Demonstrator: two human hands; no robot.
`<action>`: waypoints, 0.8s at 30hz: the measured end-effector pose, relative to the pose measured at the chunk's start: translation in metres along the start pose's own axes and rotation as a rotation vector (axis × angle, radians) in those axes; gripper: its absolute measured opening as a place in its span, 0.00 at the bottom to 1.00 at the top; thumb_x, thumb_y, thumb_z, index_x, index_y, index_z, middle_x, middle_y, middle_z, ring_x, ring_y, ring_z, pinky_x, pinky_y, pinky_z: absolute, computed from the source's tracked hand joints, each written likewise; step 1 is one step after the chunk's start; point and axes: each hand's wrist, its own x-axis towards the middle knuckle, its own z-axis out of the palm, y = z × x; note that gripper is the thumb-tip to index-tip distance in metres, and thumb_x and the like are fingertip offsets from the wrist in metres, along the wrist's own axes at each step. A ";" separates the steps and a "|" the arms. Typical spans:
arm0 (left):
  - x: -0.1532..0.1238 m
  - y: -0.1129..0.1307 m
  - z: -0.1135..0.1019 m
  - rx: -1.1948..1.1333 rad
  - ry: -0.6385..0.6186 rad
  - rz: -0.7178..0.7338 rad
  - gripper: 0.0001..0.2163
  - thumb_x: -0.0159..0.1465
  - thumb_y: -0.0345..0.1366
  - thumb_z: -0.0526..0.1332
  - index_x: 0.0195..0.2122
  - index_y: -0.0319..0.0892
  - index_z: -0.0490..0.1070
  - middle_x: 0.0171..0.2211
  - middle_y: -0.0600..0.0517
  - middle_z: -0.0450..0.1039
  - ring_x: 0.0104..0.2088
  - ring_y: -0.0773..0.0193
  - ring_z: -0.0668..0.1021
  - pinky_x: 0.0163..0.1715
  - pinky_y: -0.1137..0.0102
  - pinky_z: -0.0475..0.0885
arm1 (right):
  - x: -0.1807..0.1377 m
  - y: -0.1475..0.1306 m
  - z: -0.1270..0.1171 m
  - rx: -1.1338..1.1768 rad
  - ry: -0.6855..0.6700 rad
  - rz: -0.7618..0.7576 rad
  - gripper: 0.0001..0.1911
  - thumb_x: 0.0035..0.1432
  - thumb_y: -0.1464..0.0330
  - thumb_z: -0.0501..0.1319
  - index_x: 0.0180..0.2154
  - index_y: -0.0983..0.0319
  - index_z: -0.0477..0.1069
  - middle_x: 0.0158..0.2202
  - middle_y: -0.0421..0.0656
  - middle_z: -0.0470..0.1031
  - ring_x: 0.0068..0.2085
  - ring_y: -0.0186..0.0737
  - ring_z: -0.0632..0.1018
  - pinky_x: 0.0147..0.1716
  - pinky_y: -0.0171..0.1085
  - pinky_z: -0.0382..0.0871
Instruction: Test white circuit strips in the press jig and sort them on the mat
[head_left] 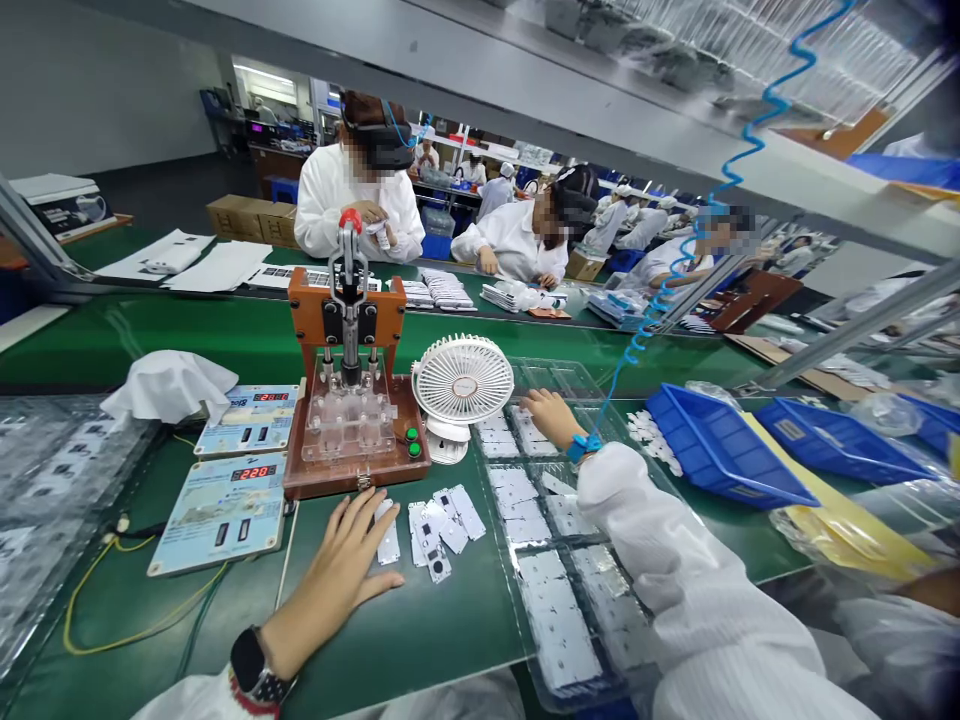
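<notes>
My left hand (349, 560) lies flat on the green mat, fingers spread. Its fingertips reach a small white circuit board (388, 535), partly hidden under them. Just right of it is a loose pile of similar white boards (448, 522), one showing a black round part. My right hand (553, 418) is over the far part of a clear plastic tray (517, 548) with white boards in its compartments. Its visible fingers are extended and somewhat bent, and I see nothing held in them. A blue coiled wrist strap (586, 445) is around that wrist.
An orange test fixture with a toggle clamp (347, 330) stands ahead, beside a white fan (463, 380). Two meters with red digits (225, 520) and yellow wires are left. Blue bins (727, 445) stand right. Co-workers in white sit across the green divider (187, 335).
</notes>
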 end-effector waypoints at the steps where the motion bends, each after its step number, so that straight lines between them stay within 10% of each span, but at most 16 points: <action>1: -0.004 -0.003 -0.002 -0.012 0.001 -0.022 0.31 0.63 0.48 0.59 0.65 0.48 0.53 0.63 0.42 0.56 0.62 0.45 0.59 0.58 0.48 0.60 | -0.006 -0.007 -0.006 -0.004 0.023 0.022 0.14 0.54 0.83 0.52 0.37 0.67 0.73 0.43 0.56 0.72 0.48 0.52 0.71 0.45 0.44 0.63; 6: -0.023 -0.022 -0.005 -0.044 -0.006 -0.105 0.29 0.64 0.43 0.60 0.65 0.48 0.52 0.62 0.44 0.58 0.60 0.48 0.63 0.55 0.54 0.66 | -0.060 -0.064 -0.049 0.161 0.039 -0.014 0.10 0.62 0.71 0.54 0.43 0.63 0.70 0.42 0.49 0.73 0.40 0.44 0.74 0.39 0.39 0.68; 9: -0.027 -0.022 -0.014 -0.040 -0.007 -0.107 0.25 0.64 0.45 0.60 0.61 0.48 0.60 0.59 0.45 0.63 0.58 0.47 0.66 0.54 0.54 0.67 | -0.099 -0.121 -0.065 0.616 -0.303 -0.416 0.13 0.61 0.61 0.58 0.47 0.55 0.69 0.44 0.42 0.74 0.41 0.39 0.76 0.39 0.36 0.71; 14: -0.018 -0.016 -0.064 0.019 0.157 -0.056 0.23 0.66 0.47 0.55 0.60 0.48 0.61 0.59 0.45 0.61 0.59 0.48 0.63 0.56 0.53 0.63 | -0.113 -0.200 -0.025 0.506 -0.195 -0.682 0.27 0.56 0.60 0.64 0.56 0.59 0.64 0.59 0.54 0.61 0.60 0.56 0.62 0.56 0.54 0.60; 19: 0.017 -0.049 -0.100 0.090 0.275 -0.084 0.22 0.69 0.48 0.49 0.60 0.43 0.61 0.59 0.42 0.60 0.60 0.48 0.60 0.57 0.52 0.59 | -0.092 -0.216 0.020 0.390 -0.117 -0.706 0.30 0.56 0.58 0.64 0.57 0.61 0.63 0.59 0.59 0.59 0.59 0.59 0.60 0.53 0.58 0.59; 24: 0.054 -0.081 -0.103 0.029 0.133 -0.131 0.23 0.68 0.49 0.50 0.60 0.44 0.61 0.59 0.45 0.61 0.60 0.49 0.58 0.58 0.51 0.57 | -0.087 -0.211 0.010 0.519 -0.172 -0.709 0.28 0.55 0.58 0.65 0.54 0.61 0.65 0.54 0.54 0.63 0.54 0.53 0.65 0.51 0.52 0.62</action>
